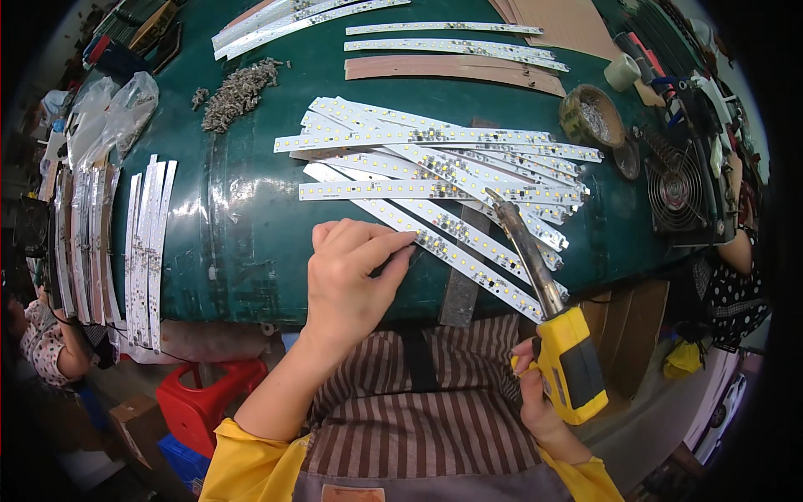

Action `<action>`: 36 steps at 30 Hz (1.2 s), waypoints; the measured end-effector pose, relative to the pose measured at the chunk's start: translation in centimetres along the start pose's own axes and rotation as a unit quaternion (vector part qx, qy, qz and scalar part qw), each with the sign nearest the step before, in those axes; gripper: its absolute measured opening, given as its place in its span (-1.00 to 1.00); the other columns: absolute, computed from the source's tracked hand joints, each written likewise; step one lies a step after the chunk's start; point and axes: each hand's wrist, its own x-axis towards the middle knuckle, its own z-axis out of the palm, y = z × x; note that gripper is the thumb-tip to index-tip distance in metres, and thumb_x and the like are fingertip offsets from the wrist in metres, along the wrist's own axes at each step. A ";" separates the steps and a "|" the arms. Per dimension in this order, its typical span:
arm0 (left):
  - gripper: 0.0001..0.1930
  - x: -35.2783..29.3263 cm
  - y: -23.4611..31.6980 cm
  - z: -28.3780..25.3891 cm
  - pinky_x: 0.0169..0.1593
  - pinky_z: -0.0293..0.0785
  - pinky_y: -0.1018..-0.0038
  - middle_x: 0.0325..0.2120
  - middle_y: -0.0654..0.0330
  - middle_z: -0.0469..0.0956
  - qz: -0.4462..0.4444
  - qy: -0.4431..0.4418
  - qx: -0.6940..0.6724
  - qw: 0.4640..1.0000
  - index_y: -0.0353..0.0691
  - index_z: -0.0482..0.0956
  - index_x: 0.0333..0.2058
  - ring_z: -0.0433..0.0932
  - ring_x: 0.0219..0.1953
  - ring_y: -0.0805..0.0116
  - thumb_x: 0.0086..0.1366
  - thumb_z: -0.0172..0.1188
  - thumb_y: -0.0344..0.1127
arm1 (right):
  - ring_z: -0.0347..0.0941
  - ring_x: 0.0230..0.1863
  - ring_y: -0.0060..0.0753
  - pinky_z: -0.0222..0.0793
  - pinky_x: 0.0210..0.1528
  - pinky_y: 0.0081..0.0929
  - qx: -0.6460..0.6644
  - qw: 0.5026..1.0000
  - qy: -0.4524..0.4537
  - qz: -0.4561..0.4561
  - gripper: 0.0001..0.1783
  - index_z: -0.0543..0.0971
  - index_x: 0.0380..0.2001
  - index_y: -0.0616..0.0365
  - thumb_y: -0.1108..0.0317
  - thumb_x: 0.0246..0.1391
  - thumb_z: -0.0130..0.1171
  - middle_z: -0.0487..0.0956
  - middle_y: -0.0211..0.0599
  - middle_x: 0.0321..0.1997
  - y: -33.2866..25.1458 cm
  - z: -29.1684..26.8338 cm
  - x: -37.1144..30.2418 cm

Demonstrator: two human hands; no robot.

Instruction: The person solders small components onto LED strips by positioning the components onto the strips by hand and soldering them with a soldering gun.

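"What's in front of you?"

"A green table, its near edge just beyond my striped apron. A pile of white LED strips lies fanned on its middle, crossing one another, right of centre. I'd square such a fan up a little, because a strip lying on others may rock under pressure."

"And the closest one?"

"The nearest strip slants across the table, its right end reaching toward the near edge. It would be worth steadying it close to the spot being worked."

"Which tool is out?"

"A yellow and black soldering gun. Its body sits past the near edge, toward the right, and its barrel slopes in over the pile. My right hand has its fingers wrapped round the handle. A loose wrist should help there."

"Your other hand?"

"My left hand is at the nearest strip's edge, thumb and forefinger narrowed almost together. Whether they pinch anything thin, I can't tell."

"The smallest part?"

"The gun's tip, over the strips; I can't tell if it touches. I'd treat it as hot, bring it down lightly and briefly, and leave my fingertips well apart from it."
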 end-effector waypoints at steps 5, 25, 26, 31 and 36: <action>-0.76 0.1 0.1 -0.2 -0.18 0.27 0.43 -0.46 0.35 0.60 0.060 -0.014 0.048 0.997 -0.10 0.72 -0.33 0.50 -0.40 0.41 -0.05 0.39 -0.51 | 0.59 -0.28 -0.41 0.47 -0.23 -0.53 0.010 1.000 -0.003 -0.003 -0.86 0.52 -0.25 0.25 0.49 0.08 0.17 0.62 -0.26 -0.31 0.0 0.1 0.0; -0.84 -0.4 0.1 0.1 -0.18 0.22 0.47 -0.47 0.29 0.65 -0.024 0.019 -0.008 0.999 -0.17 0.69 -0.42 0.56 -0.44 0.43 -0.04 0.42 -0.49 | 0.64 -0.17 -0.26 0.50 -0.18 -0.51 0.045 0.998 -0.047 0.010 -0.75 0.53 -0.12 0.27 0.46 0.11 0.16 0.63 -0.05 -0.15 1.0 -0.3 -0.5; -0.84 -0.4 0.1 0.1 -0.18 0.22 0.47 -0.47 0.29 0.65 -0.023 0.019 -0.009 1.000 -0.17 0.69 -0.42 0.56 -0.44 0.43 -0.04 0.42 -0.49 | 0.64 -0.17 -0.26 0.50 -0.18 -0.51 0.045 0.998 -0.046 0.011 -0.75 0.53 -0.12 0.27 0.46 0.11 0.16 0.63 -0.05 -0.15 1.1 -0.3 -0.6; -0.84 -0.4 -0.1 0.3 -0.21 0.15 0.42 -0.51 0.35 0.61 -0.008 0.025 -0.006 1.000 -0.12 0.67 -0.41 0.50 -0.47 0.43 -0.03 0.41 -0.44 | 0.63 -0.30 -0.33 0.49 -0.26 -0.52 0.003 0.999 -0.042 -0.002 -0.81 0.55 -0.21 0.24 0.44 0.08 0.21 0.64 -0.12 -0.19 0.9 -0.4 -0.4; -0.83 -0.3 -0.2 0.3 -0.19 0.14 0.38 -0.51 0.37 0.59 0.018 0.022 0.015 0.999 -0.12 0.67 -0.40 0.48 -0.45 0.42 -0.04 0.40 -0.45 | 0.60 -0.38 -0.36 0.49 -0.33 -0.53 0.016 0.999 -0.029 -0.002 -0.84 0.57 -0.30 0.21 0.40 0.05 0.25 0.62 -0.22 -0.29 1.0 -0.4 -0.4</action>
